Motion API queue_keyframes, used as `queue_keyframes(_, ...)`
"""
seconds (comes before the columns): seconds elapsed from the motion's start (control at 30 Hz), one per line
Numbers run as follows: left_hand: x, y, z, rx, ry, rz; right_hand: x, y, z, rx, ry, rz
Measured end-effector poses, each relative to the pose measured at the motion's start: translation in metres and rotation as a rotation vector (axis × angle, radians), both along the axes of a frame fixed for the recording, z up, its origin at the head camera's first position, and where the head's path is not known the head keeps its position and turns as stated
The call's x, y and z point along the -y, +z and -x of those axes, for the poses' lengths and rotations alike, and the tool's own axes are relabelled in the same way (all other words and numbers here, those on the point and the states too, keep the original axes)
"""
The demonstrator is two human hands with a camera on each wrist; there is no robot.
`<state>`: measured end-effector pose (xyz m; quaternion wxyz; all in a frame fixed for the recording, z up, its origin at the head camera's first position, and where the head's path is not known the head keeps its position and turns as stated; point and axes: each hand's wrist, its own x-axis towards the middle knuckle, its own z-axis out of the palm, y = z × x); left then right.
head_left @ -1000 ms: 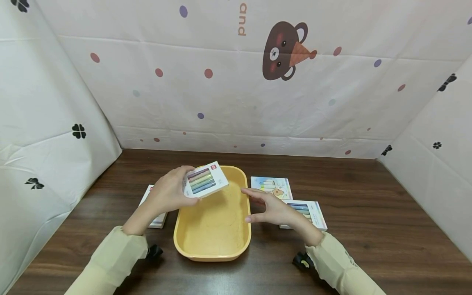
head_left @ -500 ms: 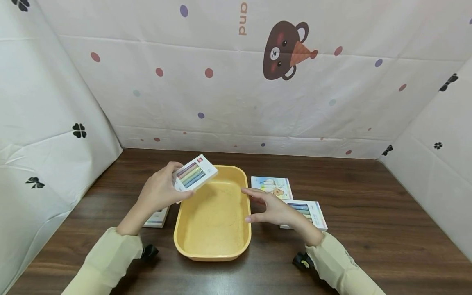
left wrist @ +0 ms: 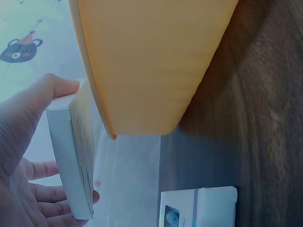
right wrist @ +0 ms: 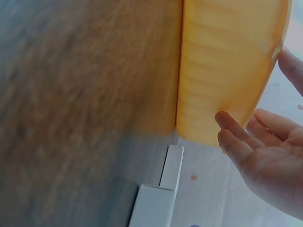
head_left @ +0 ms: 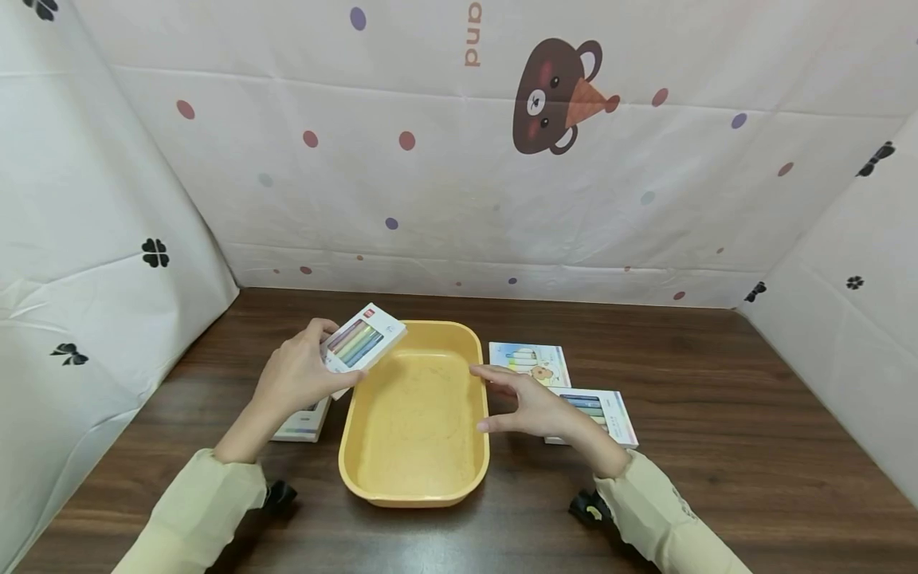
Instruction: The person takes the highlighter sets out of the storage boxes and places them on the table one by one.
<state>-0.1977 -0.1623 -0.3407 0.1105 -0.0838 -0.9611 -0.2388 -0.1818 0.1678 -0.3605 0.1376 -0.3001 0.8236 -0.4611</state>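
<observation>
My left hand (head_left: pixel 296 373) grips a white box of coloured pens (head_left: pixel 364 338), thumb on one edge and fingers on the opposite one. The box is tilted, its window up, above the left rim of a yellow plastic tub (head_left: pixel 416 414). In the left wrist view the box (left wrist: pixel 73 156) is seen edge-on, beside the tub's outer wall (left wrist: pixel 147 66). On the tub's right side my right hand (head_left: pixel 527 405) touches the rim with relaxed, spread fingers. The right wrist view shows those fingers (right wrist: pixel 234 142) against the tub's outer wall (right wrist: pixel 222 71).
Another white box (head_left: pixel 301 424) lies left of the tub, partly under my left hand. To the right lie a blue-and-white box with a bear picture (head_left: pixel 531 363) and a windowed pen box (head_left: pixel 598 413), partly behind my right wrist. White patterned cloth (head_left: pixel 430 183) surrounds the brown table (head_left: pixel 717 414).
My left hand has drawn the pen box leftward, from over the tub's inside to its left rim. The right hand and the tub have stayed put.
</observation>
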Motion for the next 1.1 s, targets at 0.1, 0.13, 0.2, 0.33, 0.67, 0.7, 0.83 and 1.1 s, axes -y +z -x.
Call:
queue_keyframes(0.1, 0.000, -0.001, 0.001, 0.011, 0.017, 0.004, -0.001, 0.000, 0.000, 0.005, -0.004, -0.002)
queue_keyframes(0.13, 0.001, -0.001, 0.000, 0.016, 0.026, 0.008, -0.001, 0.000, 0.000, 0.009, -0.003, 0.000)
queue_keyframes(0.2, 0.002, -0.001, 0.000, 0.027, 0.042, 0.015, -0.001, 0.000, -0.001, 0.014, -0.004, 0.002)
queue_keyframes(0.33, 0.004, 0.000, -0.001, 0.041, 0.066, 0.022, -0.001, 0.000, -0.001, 0.016, -0.004, 0.004)
queue_keyframes(0.67, 0.009, 0.000, -0.003, 0.057, 0.093, 0.041, -0.001, 0.000, -0.001, 0.013, 0.000, 0.009)
queue_keyframes(0.7, 0.010, 0.000, -0.004, 0.063, 0.096, 0.042, -0.001, 0.000, -0.001, 0.012, 0.001, 0.008)
queue_keyframes(0.83, 0.011, -0.001, -0.005, 0.083, 0.109, 0.050, -0.001, 0.000, 0.000, 0.002, 0.000, -0.002)
queue_keyframes(1.1, 0.011, -0.001, -0.006, 0.109, 0.122, 0.066, -0.003, 0.001, -0.002, -0.008, -0.014, -0.018)
